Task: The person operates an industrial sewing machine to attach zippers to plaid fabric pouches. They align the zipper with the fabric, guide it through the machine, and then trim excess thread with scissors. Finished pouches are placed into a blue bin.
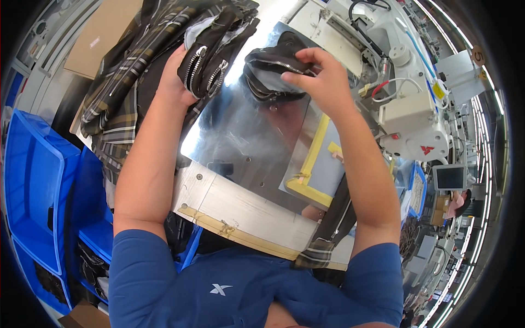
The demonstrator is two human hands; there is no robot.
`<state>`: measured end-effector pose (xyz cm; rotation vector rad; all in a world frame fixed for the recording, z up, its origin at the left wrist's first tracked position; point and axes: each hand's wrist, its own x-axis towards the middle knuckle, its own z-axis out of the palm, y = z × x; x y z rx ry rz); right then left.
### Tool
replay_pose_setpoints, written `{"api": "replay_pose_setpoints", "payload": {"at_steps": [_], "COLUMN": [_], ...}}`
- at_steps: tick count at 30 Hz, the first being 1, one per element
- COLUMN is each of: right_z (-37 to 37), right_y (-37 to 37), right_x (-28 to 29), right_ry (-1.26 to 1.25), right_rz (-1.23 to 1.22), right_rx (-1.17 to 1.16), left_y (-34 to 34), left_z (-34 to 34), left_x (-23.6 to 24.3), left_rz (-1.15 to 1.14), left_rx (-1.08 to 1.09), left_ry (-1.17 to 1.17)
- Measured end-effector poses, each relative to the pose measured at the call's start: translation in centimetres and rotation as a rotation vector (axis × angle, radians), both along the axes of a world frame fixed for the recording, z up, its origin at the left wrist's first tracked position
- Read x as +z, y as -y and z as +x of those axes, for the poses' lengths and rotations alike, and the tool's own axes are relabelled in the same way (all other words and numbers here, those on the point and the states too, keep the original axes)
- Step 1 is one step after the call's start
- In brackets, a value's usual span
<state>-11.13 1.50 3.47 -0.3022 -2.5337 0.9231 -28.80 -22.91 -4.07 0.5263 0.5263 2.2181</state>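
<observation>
Left of the shiny metal plate (pixel 246 136) on the counter (pixel 240 210), blue bins (pixel 38 180) stand stacked, and nearer the plate we see a heap of plaid garment pieces (pixel 126 71). Our left hand (pixel 178 76) rests on that heap at the plate's left edge, its grip closed around a black piece with silver zippers (pixel 205 68). Over the plate's upper part, our right hand (pixel 320 76) pinches a second black zippered piece (pixel 270 74), thumb and fingers closed on its top edge. Done well, we would keep that piece flat and square to the plate. Right of the plate stands the white sewing machine (pixel 410 109); its needle seems hidden.
</observation>
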Motion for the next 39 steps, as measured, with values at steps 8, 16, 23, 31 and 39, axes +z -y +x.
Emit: {"api": "replay_pose_setpoints", "payload": {"at_steps": [8,16,23,31,39], "right_z": [-0.3,-0.4,0.7,3.4,4.5], "right_y": [-2.1,-1.1,0.3,-1.4,0.6], "right_x": [1.0,1.3,6.1,1.1,-1.7], "right_ry": [-0.045,-0.185,-0.307,0.175,0.278], "right_rz": [-0.357,0.565,-0.016,-1.007,-0.64], "right_rx": [0.079,0.096,-0.115,-0.132,-0.125], "left_y": [-0.3,-0.2,0.0,-0.1,-0.5], "left_z": [0.6,0.3,-0.3,0.2,0.6], "left_x": [0.4,0.0,-0.6,-0.1,-0.1], "left_rz": [-0.019,-0.043,-0.01,-0.004,-0.023], "left_rx": [0.019,0.008,-0.028,-0.015,0.003], "left_ry": [0.01,0.014,0.032,0.01,0.153]}}
